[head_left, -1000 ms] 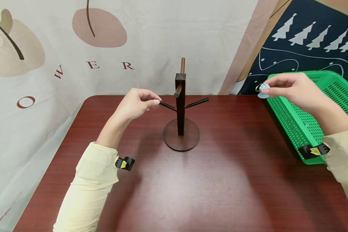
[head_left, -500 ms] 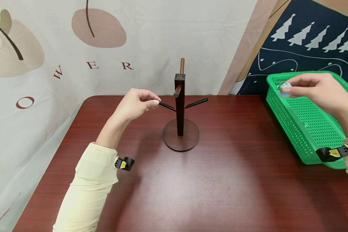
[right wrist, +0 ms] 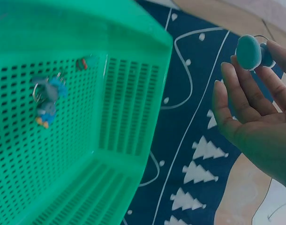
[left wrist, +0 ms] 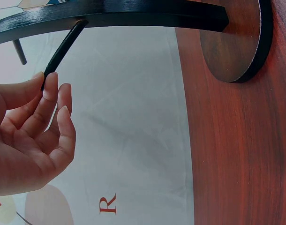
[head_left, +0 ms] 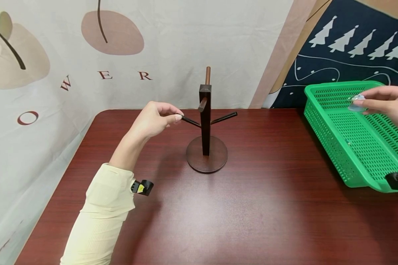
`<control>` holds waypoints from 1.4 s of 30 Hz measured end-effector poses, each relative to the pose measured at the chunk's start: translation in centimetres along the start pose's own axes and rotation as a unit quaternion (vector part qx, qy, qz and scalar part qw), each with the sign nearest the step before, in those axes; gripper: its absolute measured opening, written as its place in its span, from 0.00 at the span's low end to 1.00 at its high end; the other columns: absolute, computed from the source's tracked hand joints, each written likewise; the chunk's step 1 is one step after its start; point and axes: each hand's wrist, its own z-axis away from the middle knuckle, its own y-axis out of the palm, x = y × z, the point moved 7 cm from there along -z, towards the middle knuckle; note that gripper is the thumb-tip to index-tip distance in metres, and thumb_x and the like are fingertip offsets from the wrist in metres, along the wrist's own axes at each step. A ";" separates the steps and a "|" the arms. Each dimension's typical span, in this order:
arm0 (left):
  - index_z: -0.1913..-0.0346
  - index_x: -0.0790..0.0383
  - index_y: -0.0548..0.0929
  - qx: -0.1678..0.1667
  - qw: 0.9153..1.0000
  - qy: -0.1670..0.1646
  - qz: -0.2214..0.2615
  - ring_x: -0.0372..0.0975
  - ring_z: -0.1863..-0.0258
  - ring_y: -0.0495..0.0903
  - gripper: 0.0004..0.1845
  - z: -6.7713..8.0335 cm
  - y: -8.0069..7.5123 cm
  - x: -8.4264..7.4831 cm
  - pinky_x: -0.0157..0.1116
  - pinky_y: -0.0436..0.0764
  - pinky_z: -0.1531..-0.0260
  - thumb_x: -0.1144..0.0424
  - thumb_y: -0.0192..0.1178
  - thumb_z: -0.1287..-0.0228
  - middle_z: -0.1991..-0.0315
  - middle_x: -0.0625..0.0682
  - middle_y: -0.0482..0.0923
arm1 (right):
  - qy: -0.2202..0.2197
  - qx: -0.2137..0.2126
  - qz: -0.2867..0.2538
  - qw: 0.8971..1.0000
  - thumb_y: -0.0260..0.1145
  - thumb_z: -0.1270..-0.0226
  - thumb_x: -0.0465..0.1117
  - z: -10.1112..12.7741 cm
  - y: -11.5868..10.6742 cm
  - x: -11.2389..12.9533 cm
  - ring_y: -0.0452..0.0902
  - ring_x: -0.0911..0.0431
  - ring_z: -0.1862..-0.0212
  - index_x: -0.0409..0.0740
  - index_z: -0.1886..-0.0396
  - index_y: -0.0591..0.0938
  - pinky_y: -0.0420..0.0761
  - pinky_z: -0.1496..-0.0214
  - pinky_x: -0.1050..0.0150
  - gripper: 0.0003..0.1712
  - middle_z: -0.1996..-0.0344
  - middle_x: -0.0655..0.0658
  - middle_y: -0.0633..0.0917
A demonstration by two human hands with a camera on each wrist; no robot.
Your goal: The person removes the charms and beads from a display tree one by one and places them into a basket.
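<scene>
In the head view, the left hand [head_left: 154, 119] is pinching the tip of the left peg [head_left: 189, 120] of the dark wooden peg stand [head_left: 206, 125], which is standing upright at the middle of the table [head_left: 219, 213]. Well right of the stand, the right hand [head_left: 386, 105] is hovering over the green basket [head_left: 348, 129], its fingers pinching a small pale-blue keychain charm [head_left: 356, 103] above the basket's far half. The step in hand looks like dropping the charm into the basket; the fingers need only spread, with the perforated floor lying wide below. In the left wrist view, the forefinger and thumb are closing on the peg's end [left wrist: 63, 49] while the other fingers [left wrist: 63, 122] are curling loosely, and the stand's round base [left wrist: 237, 40] is sitting flat, with bare table running on from it. In the right wrist view, the teal charm [right wrist: 250, 52] is sitting at the fingertips [right wrist: 269, 51], and a blue keychain figure [right wrist: 47, 101] is lying on the basket floor [right wrist: 63, 154], well right of the stand, near the basket's rim; open floor surrounds it.
</scene>
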 end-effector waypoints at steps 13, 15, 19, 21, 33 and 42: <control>0.59 0.66 0.83 0.004 1.000 -0.002 0.004 0.37 0.68 0.78 0.09 0.1 0.0 0.0 0.33 0.76 0.66 0.65 0.60 0.39 0.65 0.56 0.81 | 0.044 -0.014 -0.010 0.999 0.59 0.36 0.33 0.1 -2.1 -3.5 0.74 0.74 0.76 0.68 0.75 0.80 0.73 0.79 0.79 0.20 0.78 0.68 0.78; 0.60 0.65 0.83 0.001 1.000 -0.002 0.003 0.37 0.68 0.78 0.08 0.1 0.0 0.0 0.33 0.76 0.66 0.65 0.60 0.39 0.66 0.56 0.81 | 0.047 -0.014 -0.022 0.999 0.60 0.36 0.34 0.1 -2.4 -3.8 0.74 0.74 0.76 0.67 0.75 0.81 0.73 0.79 0.79 0.19 0.78 0.67 0.79; 0.60 0.65 0.83 -0.001 1.000 -0.002 0.005 0.37 0.68 0.78 0.08 0.1 0.0 -0.1 0.33 0.76 0.66 0.65 0.60 0.39 0.67 0.54 0.81 | 0.048 -0.011 -0.038 0.998 0.60 0.37 0.35 -0.6 -3.3 -6.0 0.75 0.72 0.76 0.64 0.74 0.82 0.74 0.80 0.77 0.16 0.78 0.66 0.80; 0.60 0.65 0.83 0.001 1.000 -0.003 0.003 0.37 0.68 0.78 0.08 0.1 0.0 0.0 0.33 0.76 0.66 0.65 0.60 0.39 0.67 0.54 0.81 | 0.044 -0.009 -0.051 0.998 0.60 0.37 0.33 -1.6 -4.4 -8.5 0.76 0.71 0.76 0.60 0.72 0.83 0.75 0.80 0.76 0.14 0.77 0.64 0.81; 0.59 0.67 0.83 0.004 1.000 -0.001 0.003 0.37 0.68 0.78 0.09 0.0 0.0 0.0 0.33 0.76 0.66 0.65 0.59 0.39 0.65 0.56 0.81 | 0.044 0.035 -0.021 0.998 0.58 0.35 0.35 -3.8 -6.9 -15.8 0.79 0.68 0.71 0.49 0.49 0.78 0.77 0.75 0.72 0.15 0.69 0.65 0.82; 0.59 0.67 0.83 0.002 1.000 0.002 0.005 0.37 0.69 0.78 0.09 0.0 0.0 0.1 0.33 0.77 0.66 0.66 0.59 0.39 0.67 0.55 0.81 | 0.015 0.035 0.005 0.999 0.57 0.34 0.39 -5.6 -8.9 -21.6 0.80 0.62 0.63 0.42 0.37 0.68 0.80 0.66 0.67 0.25 0.58 0.56 0.82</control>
